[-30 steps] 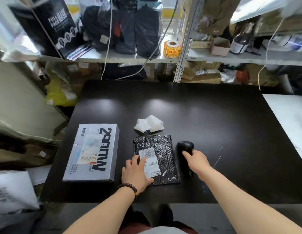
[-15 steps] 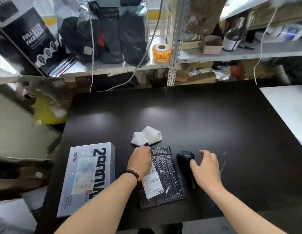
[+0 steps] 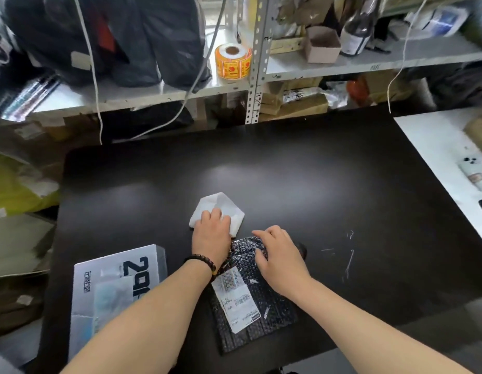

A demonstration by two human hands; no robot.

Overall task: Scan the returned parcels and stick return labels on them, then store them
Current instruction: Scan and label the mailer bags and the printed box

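1. My left grip is resting on the folded white label paper at the middle of the black surface. The fingers are curling down onto it, but the knuckles are hiding whether a sheet is pinched.
2. My right grip is holding the black bubble mailer, fingers bending over its top edge and thumb lying on its face. The mailer is lying flat near the front edge, just beside the grey carton, with its shipping label facing up.
3. I am risking lifting the whole folded stack instead of 1 label, because the paper is loose and sliding freely on the smooth surface.
4. I am risking a crooked or creased label, since the mailer's bubbled skin is soft and giving under my palm.
5. I am risking covering the barcode on the shipping label, which would spoil any later scan.
6. My right wrist is crowding a dark handheld scanner, barely showing past it, and a careless sweep could be knocking it along the surface.
7. The mailer's near end is sitting close to the edge, so a pull toward me could be tipping it off.
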